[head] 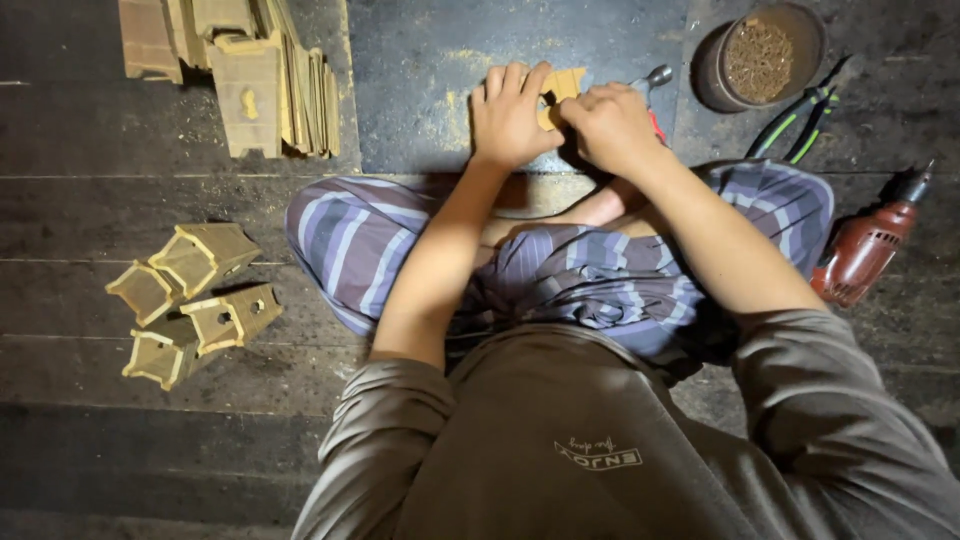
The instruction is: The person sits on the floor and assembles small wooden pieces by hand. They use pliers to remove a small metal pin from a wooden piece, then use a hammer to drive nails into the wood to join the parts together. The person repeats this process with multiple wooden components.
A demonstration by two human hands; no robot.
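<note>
1. Our left hand (pixel 510 115) and right hand (pixel 612 125) both clamp one small wooden piece (pixel 562 88) on the dark mat (pixel 420 90) ahead of our knees.
2. Four assembled little wooden boxes (pixel 190 300) lie finished at our left.
3. A stack of cut panels (pixel 250 80) remains unassembled.

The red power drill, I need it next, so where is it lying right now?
In the head view the red power drill lies on the floor at the person's right side, beside the knee, below the green-handled pliers and the round tin of small nails.
</note>
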